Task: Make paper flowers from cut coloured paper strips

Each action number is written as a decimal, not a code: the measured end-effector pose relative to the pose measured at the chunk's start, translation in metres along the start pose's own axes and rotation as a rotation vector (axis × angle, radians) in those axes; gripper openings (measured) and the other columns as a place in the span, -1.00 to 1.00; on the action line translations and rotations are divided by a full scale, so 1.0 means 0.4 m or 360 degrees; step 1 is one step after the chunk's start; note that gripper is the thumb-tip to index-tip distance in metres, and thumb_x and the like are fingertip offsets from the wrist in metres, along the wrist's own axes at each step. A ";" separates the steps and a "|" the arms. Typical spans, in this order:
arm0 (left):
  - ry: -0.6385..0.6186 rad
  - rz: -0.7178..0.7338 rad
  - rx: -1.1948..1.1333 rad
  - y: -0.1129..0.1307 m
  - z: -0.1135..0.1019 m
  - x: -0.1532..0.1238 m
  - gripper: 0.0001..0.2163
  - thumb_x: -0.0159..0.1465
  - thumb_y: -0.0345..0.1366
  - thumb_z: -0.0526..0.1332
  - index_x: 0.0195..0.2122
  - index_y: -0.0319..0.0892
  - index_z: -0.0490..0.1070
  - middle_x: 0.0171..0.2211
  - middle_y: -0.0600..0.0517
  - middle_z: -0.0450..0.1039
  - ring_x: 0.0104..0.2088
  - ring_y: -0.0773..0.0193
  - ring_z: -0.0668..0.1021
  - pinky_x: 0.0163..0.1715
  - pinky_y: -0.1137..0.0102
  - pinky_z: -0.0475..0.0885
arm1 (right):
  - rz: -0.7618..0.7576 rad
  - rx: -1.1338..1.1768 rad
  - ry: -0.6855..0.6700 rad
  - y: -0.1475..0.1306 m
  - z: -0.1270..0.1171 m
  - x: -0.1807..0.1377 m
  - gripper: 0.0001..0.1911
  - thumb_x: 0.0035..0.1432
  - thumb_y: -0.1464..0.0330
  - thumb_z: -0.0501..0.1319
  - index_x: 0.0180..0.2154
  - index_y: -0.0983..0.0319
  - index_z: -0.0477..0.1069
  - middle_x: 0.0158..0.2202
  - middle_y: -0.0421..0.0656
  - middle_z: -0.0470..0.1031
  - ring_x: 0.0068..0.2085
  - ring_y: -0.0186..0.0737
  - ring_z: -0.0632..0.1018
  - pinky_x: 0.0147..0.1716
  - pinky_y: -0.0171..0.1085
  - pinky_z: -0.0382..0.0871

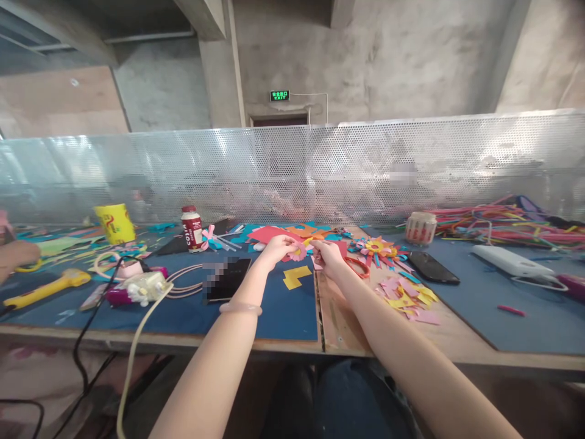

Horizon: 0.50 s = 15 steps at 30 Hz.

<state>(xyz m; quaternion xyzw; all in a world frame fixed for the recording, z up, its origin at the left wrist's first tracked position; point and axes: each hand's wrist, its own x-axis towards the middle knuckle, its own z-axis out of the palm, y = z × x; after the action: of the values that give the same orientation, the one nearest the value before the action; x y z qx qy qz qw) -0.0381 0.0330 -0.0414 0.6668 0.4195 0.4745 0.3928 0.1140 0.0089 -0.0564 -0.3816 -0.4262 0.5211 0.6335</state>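
My left hand (276, 249) is closed in a pinch on a small pink paper piece (299, 252) held above the blue mat (274, 311). My right hand (328, 254) is closed round red-handled scissors (357, 267), whose handles stick out to the right of the hand. The two hands meet over the seam between the blue mat and the wooden board (338, 323). Yellow paper scraps (295, 277) lie just below the left hand. A finished paper flower (377, 246) lies a little beyond and right of the right hand.
A dark phone (226, 279) lies left of my hands, another phone (432, 267) to the right. Pink and yellow offcuts (408, 298), a small bottle (191, 228), a yellow cup (114, 223), a glue gun (43, 288), cables and a white power strip (507, 260) lie around. Another person's hand (17, 255) shows at far left.
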 end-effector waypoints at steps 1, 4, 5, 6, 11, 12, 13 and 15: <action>-0.0001 0.0000 -0.0003 0.000 0.000 0.000 -0.84 -0.03 -0.42 0.30 -0.40 -0.27 0.37 -0.53 0.04 0.44 -0.52 0.36 0.46 -0.49 0.47 0.34 | -0.0006 0.0014 0.0005 -0.001 -0.001 0.001 -0.76 -0.13 0.42 0.19 -0.65 0.22 0.12 -0.76 -0.36 0.12 -0.75 -0.53 0.12 -0.79 -0.46 -0.08; -0.0021 0.0012 -0.0027 -0.003 -0.002 0.001 -0.82 -0.02 -0.36 0.31 -0.39 -0.26 0.37 -0.55 0.06 0.43 -0.56 0.37 0.45 -0.50 0.46 0.33 | -0.0016 0.0041 0.0018 -0.001 -0.003 0.003 -0.77 -0.15 0.42 0.21 -0.65 0.23 0.14 -0.76 -0.35 0.13 -0.74 -0.52 0.13 -0.79 -0.45 -0.08; -0.0031 0.0012 -0.0029 -0.005 -0.003 0.002 -0.82 -0.02 -0.36 0.31 -0.39 -0.26 0.37 -0.56 0.07 0.42 -0.56 0.37 0.45 -0.50 0.46 0.33 | -0.0017 0.0047 0.0021 -0.001 -0.003 0.003 -0.77 -0.15 0.42 0.21 -0.65 0.24 0.15 -0.75 -0.35 0.14 -0.74 -0.52 0.13 -0.80 -0.45 -0.08; -0.0045 0.0011 -0.0033 -0.006 -0.003 0.002 -0.82 -0.02 -0.37 0.30 -0.39 -0.26 0.37 -0.56 0.07 0.41 -0.56 0.37 0.44 -0.51 0.46 0.32 | -0.0019 0.0052 0.0023 -0.001 -0.003 0.004 -0.77 -0.15 0.43 0.21 -0.65 0.24 0.15 -0.75 -0.34 0.14 -0.74 -0.52 0.13 -0.80 -0.46 -0.08; -0.0080 -0.0021 -0.0099 -0.006 0.000 0.000 -0.86 -0.02 -0.46 0.25 -0.40 -0.27 0.34 -0.60 0.10 0.38 -0.60 0.41 0.41 -0.55 0.50 0.29 | -0.0020 0.0067 0.0042 0.000 -0.004 0.007 -0.78 -0.15 0.43 0.21 -0.65 0.25 0.16 -0.75 -0.33 0.16 -0.73 -0.53 0.14 -0.79 -0.47 -0.07; -0.0073 -0.0022 -0.0107 -0.005 0.001 -0.001 -0.86 -0.02 -0.47 0.25 -0.40 -0.27 0.34 -0.60 0.10 0.38 -0.60 0.42 0.41 -0.55 0.51 0.28 | -0.0019 0.0064 0.0042 0.000 -0.004 0.008 -0.79 -0.15 0.43 0.22 -0.64 0.25 0.17 -0.75 -0.34 0.16 -0.73 -0.53 0.15 -0.79 -0.47 -0.06; -0.0070 -0.0021 -0.0109 -0.004 0.001 -0.001 -0.85 -0.02 -0.47 0.24 -0.40 -0.27 0.34 -0.60 0.10 0.38 -0.60 0.42 0.41 -0.55 0.51 0.28 | -0.0020 0.0060 0.0040 0.001 -0.005 0.008 -0.79 -0.15 0.43 0.22 -0.64 0.25 0.17 -0.75 -0.34 0.16 -0.73 -0.53 0.15 -0.79 -0.47 -0.06; -0.0083 -0.0002 -0.0101 -0.003 0.002 -0.001 -0.85 -0.02 -0.46 0.25 -0.39 -0.28 0.34 -0.62 0.10 0.38 -0.60 0.40 0.42 -0.55 0.51 0.28 | -0.0019 0.0046 0.0039 0.002 -0.005 0.008 -0.78 -0.15 0.43 0.22 -0.63 0.25 0.17 -0.75 -0.34 0.16 -0.73 -0.53 0.14 -0.80 -0.48 -0.06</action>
<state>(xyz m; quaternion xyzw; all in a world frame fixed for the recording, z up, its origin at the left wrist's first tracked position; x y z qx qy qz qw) -0.0377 0.0331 -0.0428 0.6659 0.3942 0.4698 0.4248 0.1161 0.0122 -0.0572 -0.3762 -0.4131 0.5185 0.6472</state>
